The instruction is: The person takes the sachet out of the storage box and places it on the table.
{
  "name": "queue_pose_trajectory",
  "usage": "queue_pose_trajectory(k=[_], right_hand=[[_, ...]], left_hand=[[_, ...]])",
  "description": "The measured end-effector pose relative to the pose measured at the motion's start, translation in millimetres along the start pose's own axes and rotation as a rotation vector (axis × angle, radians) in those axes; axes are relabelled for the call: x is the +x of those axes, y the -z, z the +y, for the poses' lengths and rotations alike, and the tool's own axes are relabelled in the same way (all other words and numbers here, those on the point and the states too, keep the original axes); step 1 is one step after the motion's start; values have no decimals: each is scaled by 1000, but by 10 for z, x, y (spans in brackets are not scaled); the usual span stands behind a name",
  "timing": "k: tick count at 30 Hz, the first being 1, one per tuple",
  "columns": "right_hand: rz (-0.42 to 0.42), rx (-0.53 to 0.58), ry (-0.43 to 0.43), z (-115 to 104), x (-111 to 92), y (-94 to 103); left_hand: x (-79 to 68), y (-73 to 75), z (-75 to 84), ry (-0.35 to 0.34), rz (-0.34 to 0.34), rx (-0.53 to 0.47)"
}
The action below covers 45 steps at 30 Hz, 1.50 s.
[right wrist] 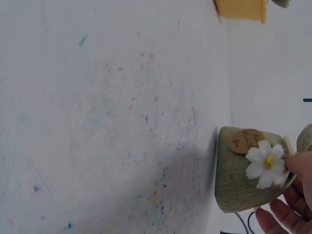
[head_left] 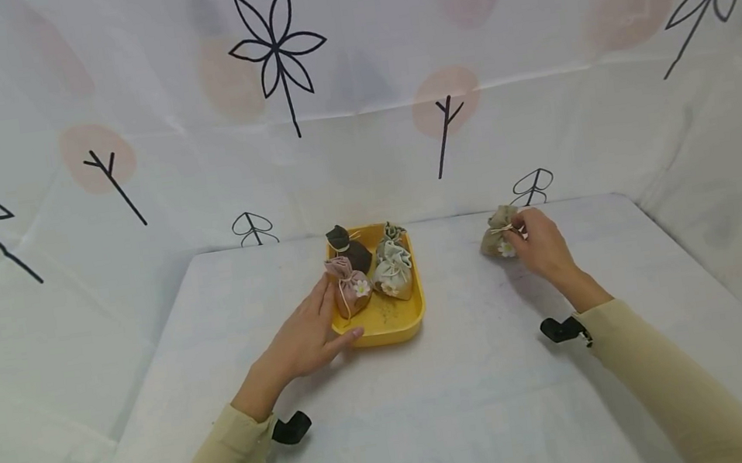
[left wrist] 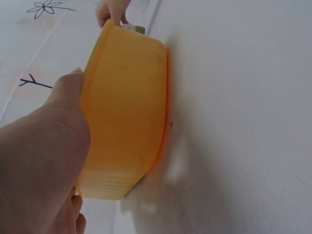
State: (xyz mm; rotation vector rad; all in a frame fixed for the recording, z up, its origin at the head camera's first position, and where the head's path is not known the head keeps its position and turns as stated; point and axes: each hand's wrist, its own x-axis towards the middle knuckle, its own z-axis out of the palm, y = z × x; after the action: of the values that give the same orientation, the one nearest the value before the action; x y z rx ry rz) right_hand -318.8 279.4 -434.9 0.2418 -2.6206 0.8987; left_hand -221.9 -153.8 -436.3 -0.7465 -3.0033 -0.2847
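With its thumb along the front edge and straight fingers along the left side, my left hand (head_left: 306,335) rests against a yellow plastic tray (head_left: 385,337). Inside it sit several small drawstring pouches: a pink one (head_left: 353,288) with a white flower, a pale green one (head_left: 393,271), a dark one (head_left: 357,255) and a green one (head_left: 391,233) behind. To the right of the tray, my right hand (head_left: 545,244) pinches the tied neck of an olive-green pouch (right wrist: 243,180). That pouch bears a white flower and a round brown tag; its base is at the table surface.
A white cloth covers the table (head_left: 438,418), with small coloured specks showing in the right wrist view. Behind and at both sides hangs a white curtain (head_left: 362,162) printed with black flowers and pale blotches.
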Motion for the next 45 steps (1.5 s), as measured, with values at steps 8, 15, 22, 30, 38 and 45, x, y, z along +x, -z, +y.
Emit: queue_pose_trajectory(k=[8,15,22,30,38,45], right_hand=[[-15,19,-53,92,-27,-16],[-1,26,-53,121,-26,-23],[23,5,-54,136,-48,4],[57,-6,-27,77,-146,59],[49,62,24,-88,-198,61],[1,123,99,-256,-261,-27]], left_hand=[[4,-13,2,-5,0,4],[11,-29,-4,-4,4,-1],[15,-21,-1,-1,7,-8],[15,-32,-12,4,12,3],[21,-19,-12,-4,18,-5],[24,-44,-23,7,2,3]])
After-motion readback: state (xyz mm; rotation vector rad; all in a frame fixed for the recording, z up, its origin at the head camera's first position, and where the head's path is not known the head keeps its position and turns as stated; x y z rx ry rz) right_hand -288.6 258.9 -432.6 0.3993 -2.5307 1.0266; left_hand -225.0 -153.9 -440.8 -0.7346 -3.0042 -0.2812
